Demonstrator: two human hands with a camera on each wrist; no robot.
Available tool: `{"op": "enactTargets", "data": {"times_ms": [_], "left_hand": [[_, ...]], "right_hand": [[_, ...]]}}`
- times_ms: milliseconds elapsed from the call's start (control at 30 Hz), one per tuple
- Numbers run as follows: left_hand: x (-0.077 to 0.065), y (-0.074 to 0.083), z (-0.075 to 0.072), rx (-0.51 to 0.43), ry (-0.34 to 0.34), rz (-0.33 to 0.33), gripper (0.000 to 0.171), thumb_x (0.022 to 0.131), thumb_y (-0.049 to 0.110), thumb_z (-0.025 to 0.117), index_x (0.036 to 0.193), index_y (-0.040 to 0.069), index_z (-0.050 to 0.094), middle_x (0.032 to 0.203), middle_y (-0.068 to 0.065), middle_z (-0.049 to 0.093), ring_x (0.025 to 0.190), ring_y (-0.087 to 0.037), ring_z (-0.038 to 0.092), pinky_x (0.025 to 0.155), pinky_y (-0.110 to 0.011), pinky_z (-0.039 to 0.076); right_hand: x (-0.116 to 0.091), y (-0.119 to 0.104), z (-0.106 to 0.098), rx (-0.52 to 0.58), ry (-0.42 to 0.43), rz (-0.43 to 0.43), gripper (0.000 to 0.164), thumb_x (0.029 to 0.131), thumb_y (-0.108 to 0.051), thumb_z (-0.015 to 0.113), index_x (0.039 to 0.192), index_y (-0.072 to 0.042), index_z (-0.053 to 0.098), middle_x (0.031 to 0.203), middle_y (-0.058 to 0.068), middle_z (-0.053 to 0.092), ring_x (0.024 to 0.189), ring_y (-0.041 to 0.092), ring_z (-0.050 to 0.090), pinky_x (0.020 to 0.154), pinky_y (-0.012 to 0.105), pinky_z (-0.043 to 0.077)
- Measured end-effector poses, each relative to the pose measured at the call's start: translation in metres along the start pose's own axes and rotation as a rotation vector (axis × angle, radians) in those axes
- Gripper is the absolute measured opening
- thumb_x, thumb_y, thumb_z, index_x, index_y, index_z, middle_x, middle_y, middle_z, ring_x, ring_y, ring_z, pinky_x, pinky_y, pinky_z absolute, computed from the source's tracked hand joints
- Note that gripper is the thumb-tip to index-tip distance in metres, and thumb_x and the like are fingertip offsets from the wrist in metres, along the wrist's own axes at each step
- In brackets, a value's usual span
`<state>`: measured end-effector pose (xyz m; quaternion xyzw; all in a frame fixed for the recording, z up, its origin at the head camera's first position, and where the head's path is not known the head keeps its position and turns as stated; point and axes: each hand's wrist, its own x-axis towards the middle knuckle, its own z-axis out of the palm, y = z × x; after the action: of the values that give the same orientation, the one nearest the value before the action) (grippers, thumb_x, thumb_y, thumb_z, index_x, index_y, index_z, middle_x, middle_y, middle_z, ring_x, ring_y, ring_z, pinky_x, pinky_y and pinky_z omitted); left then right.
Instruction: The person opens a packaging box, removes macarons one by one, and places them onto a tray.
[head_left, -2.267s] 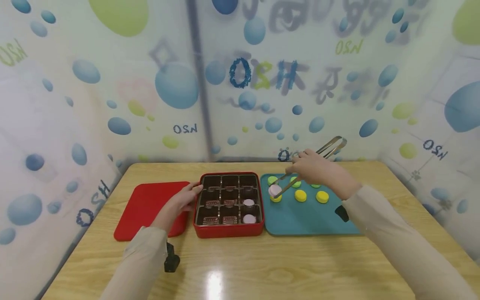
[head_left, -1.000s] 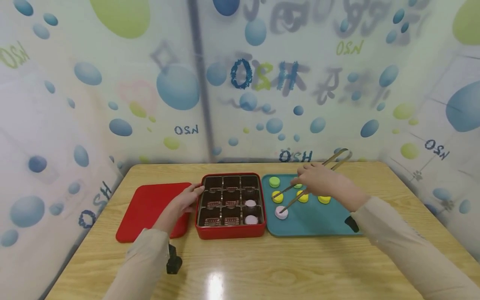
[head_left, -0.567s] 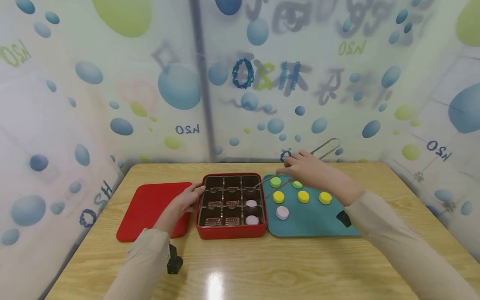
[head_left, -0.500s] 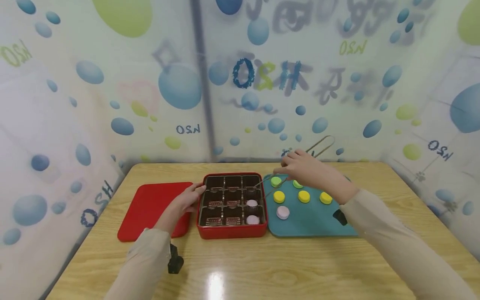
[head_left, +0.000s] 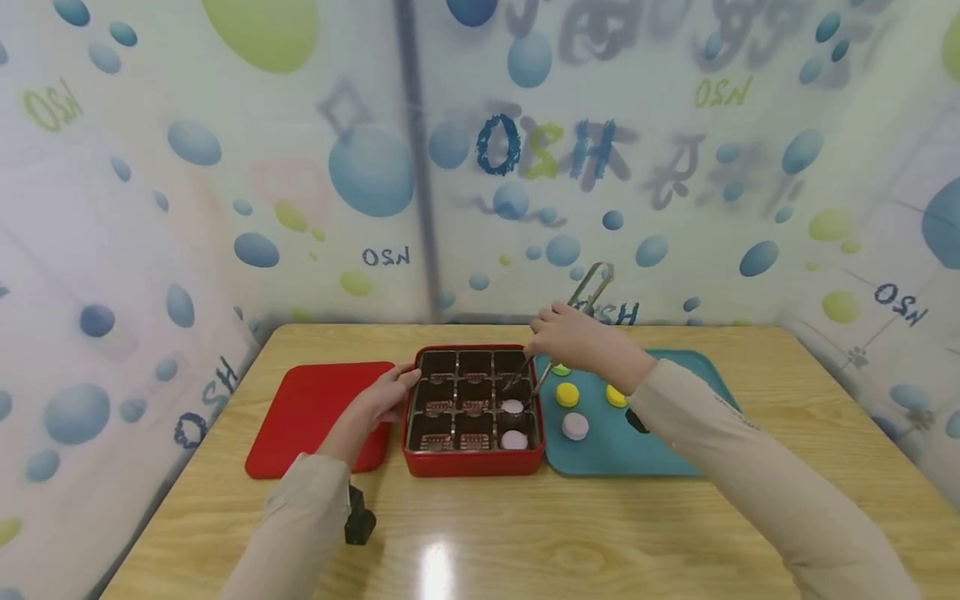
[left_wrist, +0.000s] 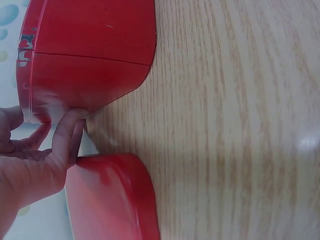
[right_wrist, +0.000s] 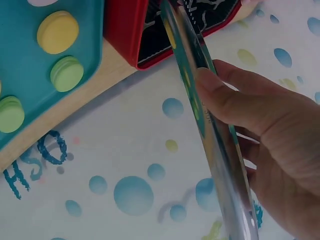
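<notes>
My right hand (head_left: 573, 337) grips metal tongs (right_wrist: 212, 135). Their tips stand apart, reaching into the right column of a red box (head_left: 472, 464) with a dark divided insert. Just in front of the tips, a lilac macaron (head_left: 512, 407) sits in the middle right compartment; a second lilac macaron (head_left: 513, 440) sits in the front right one. My left hand (head_left: 381, 398) rests against the box's left side, fingertips at its rim. On the teal tray (head_left: 637, 454) lie a lilac macaron (head_left: 575, 426), yellow macarons (head_left: 567, 394) and green macarons (right_wrist: 67, 73), some hidden behind my right arm.
A flat red lid (head_left: 318, 412) lies left of the box, close to my left hand. The teal tray stands right beside the box. Behind the wooden table (head_left: 600, 533) rises a patterned backdrop (head_left: 337, 275).
A lilac macaron gripped by the tongs was set on the tray's near left and let go. The tongs then moved left, over the box. My left hand stayed at the box.
</notes>
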<state>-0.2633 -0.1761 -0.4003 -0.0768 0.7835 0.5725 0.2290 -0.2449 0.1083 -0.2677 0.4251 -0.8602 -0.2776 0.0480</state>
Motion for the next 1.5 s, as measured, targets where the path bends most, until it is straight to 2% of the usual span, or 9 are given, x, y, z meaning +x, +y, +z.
{"op": "enactTargets", "data": {"times_ms": [67, 300, 433, 767, 933, 1067, 1300, 1500], "left_hand": [[0.001, 0.0, 0.0, -0.001, 0.001, -0.001, 0.057, 0.099, 0.035, 0.034, 0.147, 0.013, 0.012, 0.137, -0.024, 0.038, 0.125, -0.037, 0.041, 0.093, -0.052, 0.043], [0.002, 0.001, 0.004, 0.004, -0.003, -0.003, 0.058, 0.099, 0.036, 0.035, 0.147, 0.013, 0.013, 0.136, -0.023, 0.039, 0.123, -0.036, 0.042, 0.093, -0.051, 0.044], [0.003, 0.002, 0.007, 0.003, -0.011, -0.001, 0.058, 0.099, 0.035, 0.035, 0.147, 0.012, 0.013, 0.137, -0.024, 0.038, 0.124, -0.037, 0.042, 0.092, -0.051, 0.044], [0.004, 0.001, 0.006, 0.002, -0.003, -0.007, 0.056, 0.099, 0.034, 0.034, 0.147, 0.012, 0.014, 0.137, -0.023, 0.039, 0.125, -0.036, 0.04, 0.094, -0.052, 0.042], [0.002, 0.0, 0.006, 0.01, -0.003, -0.007, 0.056, 0.099, 0.034, 0.034, 0.147, 0.012, 0.013, 0.136, -0.023, 0.039, 0.125, -0.037, 0.04, 0.094, -0.052, 0.042], [0.001, 0.0, 0.006, 0.007, -0.004, -0.006, 0.057, 0.099, 0.034, 0.034, 0.147, 0.013, 0.012, 0.137, -0.023, 0.038, 0.126, -0.037, 0.039, 0.094, -0.053, 0.042], [0.0, 0.001, 0.004, 0.013, 0.004, -0.01, 0.057, 0.099, 0.036, 0.034, 0.147, 0.013, 0.012, 0.136, -0.023, 0.038, 0.125, -0.037, 0.04, 0.094, -0.052, 0.043], [-0.001, 0.002, 0.002, 0.016, 0.006, -0.015, 0.058, 0.099, 0.037, 0.034, 0.147, 0.014, 0.012, 0.136, -0.022, 0.037, 0.125, -0.036, 0.039, 0.094, -0.052, 0.042]], "right_hand": [[0.006, -0.002, -0.002, -0.003, -0.032, 0.001, 0.032, 0.08, -0.025, 0.068, 0.111, -0.03, 0.064, 0.105, 0.002, 0.062, 0.092, 0.021, 0.053, 0.077, 0.033, 0.037], [0.025, -0.015, 0.004, 0.008, -0.206, 0.008, 0.028, 0.089, -0.014, 0.057, 0.113, -0.027, 0.064, 0.111, 0.002, 0.061, 0.104, 0.021, 0.054, 0.092, 0.034, 0.04], [0.027, -0.019, 0.007, -0.012, -0.256, 0.025, 0.028, 0.09, -0.011, 0.054, 0.113, -0.025, 0.064, 0.112, 0.002, 0.06, 0.104, 0.021, 0.054, 0.093, 0.034, 0.041], [0.018, -0.019, 0.014, -0.019, -0.155, 0.021, 0.027, 0.091, -0.017, 0.055, 0.113, -0.028, 0.063, 0.112, 0.004, 0.062, 0.104, 0.023, 0.054, 0.091, 0.035, 0.041], [0.008, -0.013, 0.012, -0.041, -0.076, 0.019, 0.024, 0.089, -0.023, 0.057, 0.112, -0.029, 0.063, 0.105, 0.004, 0.064, 0.094, 0.021, 0.056, 0.08, 0.033, 0.041], [-0.006, -0.004, 0.009, -0.02, -0.009, 0.038, 0.027, 0.086, -0.022, 0.061, 0.113, -0.027, 0.062, 0.099, 0.006, 0.063, 0.084, 0.022, 0.052, 0.073, 0.034, 0.036], [-0.026, 0.017, 0.007, 0.057, 0.035, 0.076, 0.031, 0.08, -0.025, 0.068, 0.111, -0.025, 0.063, 0.094, 0.006, 0.062, 0.083, 0.024, 0.052, 0.078, 0.037, 0.042], [-0.042, 0.027, 0.011, 0.059, 0.064, 0.116, 0.029, 0.08, -0.029, 0.067, 0.109, -0.024, 0.065, 0.092, 0.007, 0.062, 0.083, 0.025, 0.054, 0.078, 0.038, 0.043]]}}
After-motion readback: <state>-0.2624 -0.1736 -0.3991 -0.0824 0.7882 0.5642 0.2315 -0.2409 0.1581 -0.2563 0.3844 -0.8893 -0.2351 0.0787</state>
